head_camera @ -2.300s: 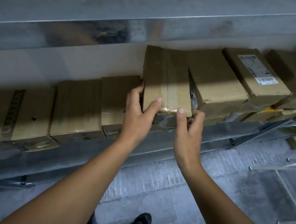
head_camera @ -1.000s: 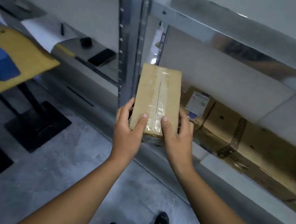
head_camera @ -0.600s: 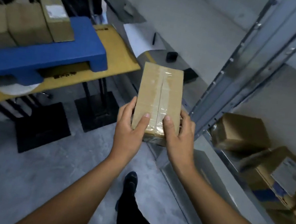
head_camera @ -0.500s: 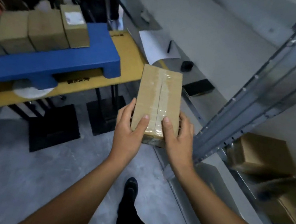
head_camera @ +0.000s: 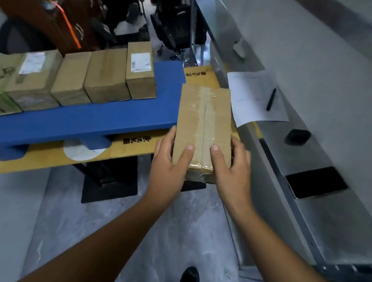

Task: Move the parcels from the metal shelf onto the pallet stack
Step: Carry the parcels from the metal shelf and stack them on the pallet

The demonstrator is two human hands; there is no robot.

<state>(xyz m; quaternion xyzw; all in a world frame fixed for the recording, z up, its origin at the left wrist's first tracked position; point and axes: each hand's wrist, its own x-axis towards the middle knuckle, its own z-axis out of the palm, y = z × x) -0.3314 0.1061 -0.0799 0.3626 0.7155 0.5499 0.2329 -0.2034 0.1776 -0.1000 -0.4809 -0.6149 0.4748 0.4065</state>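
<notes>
Parcels (head_camera: 107, 79) atop blue pallet (head_camera: 73, 120), grey floor (head_camera: 8, 222)

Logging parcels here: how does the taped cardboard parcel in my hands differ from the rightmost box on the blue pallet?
The taped brown cardboard parcel is gripped by the left hand and right hand; the rightmost cardboard box rests on the blue pallet. The parcel shows clear tape, no label; the box carries a white label. Both are brown cardboard.

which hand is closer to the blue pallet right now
Left. The left hand grips the parcel at its left edge, just off the right end of the blue pallet. The right hand grips the parcel's opposite side, farther from the pallet.
</notes>
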